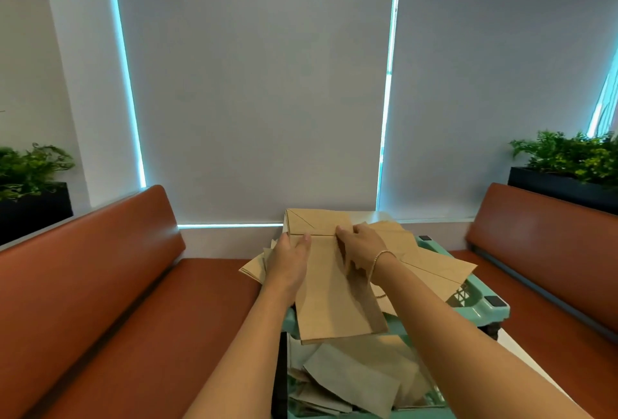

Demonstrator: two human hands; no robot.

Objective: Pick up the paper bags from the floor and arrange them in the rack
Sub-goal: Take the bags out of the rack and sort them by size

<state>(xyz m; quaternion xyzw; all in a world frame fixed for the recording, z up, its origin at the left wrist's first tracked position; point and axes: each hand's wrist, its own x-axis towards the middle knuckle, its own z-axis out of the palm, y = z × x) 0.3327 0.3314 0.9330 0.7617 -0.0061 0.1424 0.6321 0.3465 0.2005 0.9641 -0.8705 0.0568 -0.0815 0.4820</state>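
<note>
A flat brown paper bag [331, 295] lies on top of a teal plastic rack [481, 306]. My left hand [291, 256] grips the bag's left edge, thumb on top. My right hand [361, 244] pinches the bag near its folded bottom flap [314, 223]. Under this bag, more brown bags [431, 261] spread out to the right and left [254, 266] on the rack's top level. Several crumpled bags [354, 382] fill the rack's lower level below my forearms.
Brown padded benches stand on the left [100, 285] and right [551, 251]. Behind the rack hang grey window blinds [254, 84]. Planter boxes with green plants sit behind each bench, left [30, 184] and right [568, 164]. A white table edge [521, 361] shows beside the rack.
</note>
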